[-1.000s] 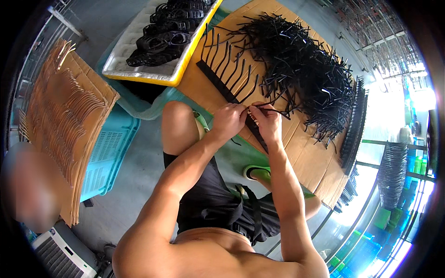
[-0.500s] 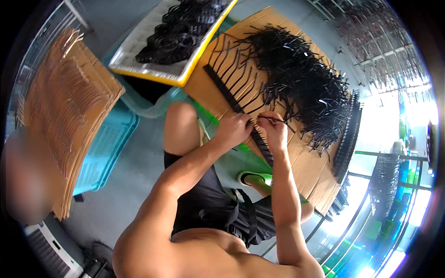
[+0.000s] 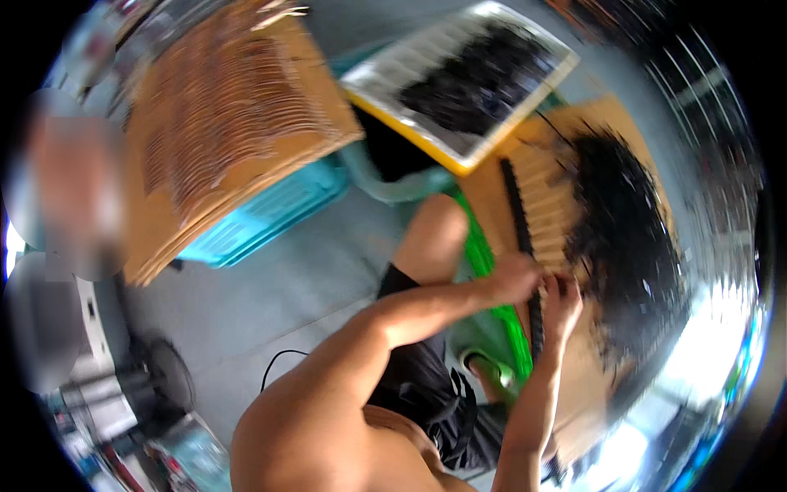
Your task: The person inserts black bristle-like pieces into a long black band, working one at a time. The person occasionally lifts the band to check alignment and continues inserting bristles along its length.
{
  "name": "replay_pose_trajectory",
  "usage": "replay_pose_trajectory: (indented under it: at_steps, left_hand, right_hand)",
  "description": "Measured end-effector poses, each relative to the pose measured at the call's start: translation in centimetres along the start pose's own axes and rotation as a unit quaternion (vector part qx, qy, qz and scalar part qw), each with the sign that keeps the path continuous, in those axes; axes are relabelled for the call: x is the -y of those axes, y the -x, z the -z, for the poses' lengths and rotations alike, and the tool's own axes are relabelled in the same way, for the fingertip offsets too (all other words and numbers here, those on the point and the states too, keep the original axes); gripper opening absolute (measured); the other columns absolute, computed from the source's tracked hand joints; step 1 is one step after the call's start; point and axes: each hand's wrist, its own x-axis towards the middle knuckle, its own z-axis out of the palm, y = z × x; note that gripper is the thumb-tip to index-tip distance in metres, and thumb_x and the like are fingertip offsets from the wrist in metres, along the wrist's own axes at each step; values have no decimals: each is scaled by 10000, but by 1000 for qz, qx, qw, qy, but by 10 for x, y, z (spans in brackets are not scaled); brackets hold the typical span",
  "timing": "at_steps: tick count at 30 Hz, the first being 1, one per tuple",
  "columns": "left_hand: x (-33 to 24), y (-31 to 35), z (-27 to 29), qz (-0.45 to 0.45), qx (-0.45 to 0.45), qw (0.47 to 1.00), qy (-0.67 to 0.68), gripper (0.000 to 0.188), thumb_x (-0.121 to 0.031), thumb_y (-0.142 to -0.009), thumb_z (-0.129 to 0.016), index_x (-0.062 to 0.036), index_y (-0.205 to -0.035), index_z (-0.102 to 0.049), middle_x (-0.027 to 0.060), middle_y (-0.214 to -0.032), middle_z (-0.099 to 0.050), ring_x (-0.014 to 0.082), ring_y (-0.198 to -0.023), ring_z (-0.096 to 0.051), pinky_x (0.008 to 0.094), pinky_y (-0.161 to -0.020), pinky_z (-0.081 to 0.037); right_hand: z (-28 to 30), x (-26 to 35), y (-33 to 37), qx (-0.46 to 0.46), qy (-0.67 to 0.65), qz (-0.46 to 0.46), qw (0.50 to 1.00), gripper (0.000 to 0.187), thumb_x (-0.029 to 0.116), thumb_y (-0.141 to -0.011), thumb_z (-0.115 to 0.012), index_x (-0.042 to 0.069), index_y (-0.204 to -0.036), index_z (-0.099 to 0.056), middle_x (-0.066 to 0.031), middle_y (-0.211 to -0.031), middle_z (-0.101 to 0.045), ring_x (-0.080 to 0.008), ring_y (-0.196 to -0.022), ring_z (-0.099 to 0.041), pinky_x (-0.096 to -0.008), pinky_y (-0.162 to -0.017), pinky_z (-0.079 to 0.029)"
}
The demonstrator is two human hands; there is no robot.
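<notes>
A long black toothed bar [image 3: 516,205] lies on the cardboard-covered surface in front of me, several thin black curved rods sticking out of its far side. My left hand [image 3: 518,279] is closed over the bar about midway along it. Right beside it, my right hand [image 3: 562,303] is pinched at the bar's far edge; motion blur smears its fingertips, and what they hold cannot be made out. Beyond both hands spreads a large heap of loose thin black rods [image 3: 627,238].
A white tray with a yellow rim [image 3: 463,162] holds dark pieces over a bin. At left, cardboard [image 3: 328,146] bearing rows of thin brown rods rests on a turquoise crate [image 3: 270,215]. A blurred person [image 3: 78,193] is at far left. A fan [image 3: 170,373] stands on the floor.
My view has swung left, so everything sits further right and lower. Half a second ago a thin black rod showed in my right fingers; the hands stay together at the bar.
</notes>
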Motion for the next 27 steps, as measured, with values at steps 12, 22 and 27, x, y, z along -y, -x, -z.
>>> replay_pose_trajectory:
  at_steps: [12, 22, 27]
  left_hand:
    - [-20, 3, 12, 56, 142, 988, 22, 246, -258, -831, -611, -24, -870, -675, 181, -711, -663, 370, -669, -660, 503, -605, -534]
    - [-20, 5, -10, 72, 80, 992, 58, 160, -158, -811, -572, -14, -790, -641, 190, -662, -638, 374, -640, -653, 503, -586, -514]
    - [-10, 1, -15, 63, 57, 994, 65, 179, -172, -807, -597, 4, -795, -630, 181, -642, -624, 364, -660, -648, 501, -585, -507]
  right_hand:
    - [67, -62, -84, 90, 149, -102, 980, 319, 107, -895, -575, -26, -1184, -563, -116, -968, -648, -197, -822, -603, -349, -761, -497]
    - [41, -83, -95, 93, 248, -156, 951, 466, 300, -897, -564, -39, -1217, -569, -253, -1070, -644, -373, -954, -635, -457, -796, -501]
    - [64, -96, -73, 78, 390, 52, 916, 312, 277, -897, -632, 10, -1058, -629, -165, -933, -690, -261, -674, -626, -415, -615, -499]
